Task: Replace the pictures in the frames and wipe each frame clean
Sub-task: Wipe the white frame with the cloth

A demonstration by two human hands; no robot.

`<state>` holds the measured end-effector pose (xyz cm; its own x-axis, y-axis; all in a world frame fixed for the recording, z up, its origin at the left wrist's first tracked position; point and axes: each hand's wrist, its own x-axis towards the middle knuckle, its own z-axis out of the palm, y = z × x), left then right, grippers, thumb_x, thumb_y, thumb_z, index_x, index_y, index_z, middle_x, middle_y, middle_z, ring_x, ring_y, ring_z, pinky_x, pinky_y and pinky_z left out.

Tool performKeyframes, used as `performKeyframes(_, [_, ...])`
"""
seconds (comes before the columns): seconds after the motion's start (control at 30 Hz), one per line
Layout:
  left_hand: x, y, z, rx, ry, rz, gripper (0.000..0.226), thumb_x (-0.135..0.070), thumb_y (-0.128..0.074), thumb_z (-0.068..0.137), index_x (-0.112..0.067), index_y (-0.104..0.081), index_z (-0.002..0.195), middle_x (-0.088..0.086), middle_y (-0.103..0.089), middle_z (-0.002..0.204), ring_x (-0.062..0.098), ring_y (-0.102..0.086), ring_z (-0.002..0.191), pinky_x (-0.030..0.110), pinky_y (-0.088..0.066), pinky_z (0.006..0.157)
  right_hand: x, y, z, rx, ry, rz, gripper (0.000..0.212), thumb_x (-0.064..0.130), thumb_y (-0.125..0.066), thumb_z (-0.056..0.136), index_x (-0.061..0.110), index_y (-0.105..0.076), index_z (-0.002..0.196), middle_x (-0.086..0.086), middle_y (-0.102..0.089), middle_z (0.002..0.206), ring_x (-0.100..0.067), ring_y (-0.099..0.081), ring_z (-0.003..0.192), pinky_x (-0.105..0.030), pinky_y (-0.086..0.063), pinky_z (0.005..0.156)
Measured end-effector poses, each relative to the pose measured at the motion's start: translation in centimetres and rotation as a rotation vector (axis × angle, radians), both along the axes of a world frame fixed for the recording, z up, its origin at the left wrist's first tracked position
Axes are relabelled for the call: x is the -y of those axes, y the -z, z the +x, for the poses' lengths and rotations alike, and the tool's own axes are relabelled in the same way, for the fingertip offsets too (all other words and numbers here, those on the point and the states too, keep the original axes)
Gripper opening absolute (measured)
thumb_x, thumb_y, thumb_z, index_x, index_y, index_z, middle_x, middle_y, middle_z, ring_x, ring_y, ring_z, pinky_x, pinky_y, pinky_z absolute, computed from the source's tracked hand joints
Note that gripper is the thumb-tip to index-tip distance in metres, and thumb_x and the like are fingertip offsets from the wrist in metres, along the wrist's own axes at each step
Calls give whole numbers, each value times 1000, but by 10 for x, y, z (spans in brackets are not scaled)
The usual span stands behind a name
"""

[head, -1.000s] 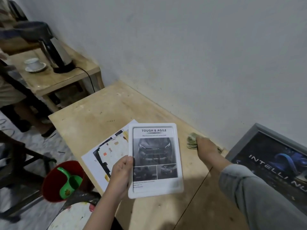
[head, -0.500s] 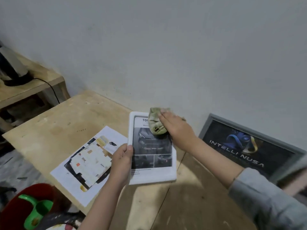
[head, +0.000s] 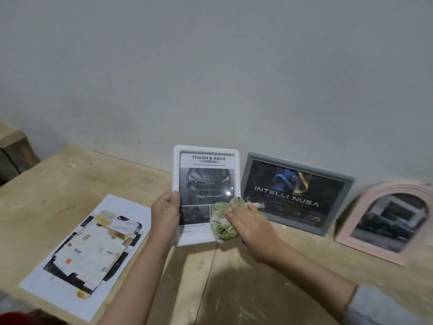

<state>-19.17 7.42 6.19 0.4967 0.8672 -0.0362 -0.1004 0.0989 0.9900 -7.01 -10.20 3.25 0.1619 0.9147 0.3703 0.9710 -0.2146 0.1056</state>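
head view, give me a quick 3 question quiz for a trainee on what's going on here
1. True or false: the left hand grips the white frame by its left edge.
2. What does the right hand press against the frame's glass? A) the green cloth B) a sponge C) a brush
3. Fill in: the grey frame and the pink arched frame lean against the ____.

Key
1. True
2. A
3. wall. The loose printed sheet lies flat on the wooden table instead.
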Motion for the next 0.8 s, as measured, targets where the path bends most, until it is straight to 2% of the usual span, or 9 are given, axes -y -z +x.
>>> performKeyframes(0.1, [-1, -3, 8, -9, 4, 77, 37, -4, -42, 99, -12, -53, 64, -9, -52, 53, -4, -47, 48, 8, -37, 47, 9, -16, -9, -285, 34, -260, 50, -5, -48, 65, 10, -60, 112, -9, -64, 107, -29, -59, 103, -41, -49, 89])
performKeyframes(0.17, [-2, -3, 12, -7, 40, 122, 37, -4, -43, 98, -12, -51, 63, -7, -47, 55, -5, -42, 45, 12, -35, 49, 11, -39, -5, -495, 65, -409, 32, -4, -46, 72, 12, -56, 99, -9, -62, 99, -28, -57, 96, -34, -44, 73])
performKeyframes(0.2, [-2, -3, 14, -9, 67, 133, 37, -3, -43, 98, -12, -50, 63, -5, -46, 57, -5, -41, 46, 15, -34, 51, 11, -49, 2, -568, 70, -391, 25, -3, -45, 74, 10, -54, 92, -10, -62, 94, -28, -57, 92, -34, -40, 67])
performKeyframes(0.27, [-4, -2, 17, -16, 116, 161, 37, -4, -42, 98, -11, -51, 63, -7, -49, 56, -4, -43, 48, 15, -35, 53, 8, -74, 15, -632, 80, -163, 25, 1, -40, 72, 8, -57, 90, -11, -64, 89, -28, -59, 87, -30, -40, 65])
performKeyframes(0.37, [-7, 2, 23, -22, 163, 203, 33, -13, -46, 98, 3, -57, 71, 6, -56, 66, 10, -51, 65, 26, -39, 64, -1, -92, 43, -354, 85, 191, 53, 14, -31, 70, 5, -61, 113, -11, -67, 104, -25, -59, 94, -29, -48, 75])
performKeyframes(0.43, [-5, 3, 27, -13, 175, 195, 33, -13, -46, 98, 5, -57, 73, 9, -56, 69, 15, -51, 69, 30, -39, 67, -10, -91, 60, -63, 135, 206, 58, 10, -32, 70, 1, -59, 120, -15, -65, 116, -30, -61, 104, -42, -50, 86])
performKeyframes(0.53, [-1, -3, 31, 19, 148, 172, 36, -5, -42, 99, -5, -54, 65, -9, -55, 55, 2, -48, 54, 20, -39, 56, -17, -65, 73, 237, 178, 162, 49, 4, -39, 74, 0, -63, 117, -16, -64, 120, -32, -59, 114, -52, -33, 101])
performKeyframes(0.63, [-4, -4, 34, 11, 143, 218, 34, -6, -43, 99, 4, -57, 70, 4, -55, 63, 8, -48, 58, 24, -38, 56, -7, -29, 65, 278, 139, 140, 44, 3, -42, 78, 0, -59, 119, -16, -63, 121, -32, -56, 119, -54, -19, 107])
performKeyframes(0.8, [-9, -1, 39, -16, 125, 196, 38, -4, -42, 99, -9, -53, 63, -12, -54, 49, -4, -45, 47, 13, -36, 49, 15, 4, 30, 43, 56, -7, 53, -1, -43, 69, 4, -60, 119, -12, -64, 120, -27, -53, 121, -53, -25, 108])
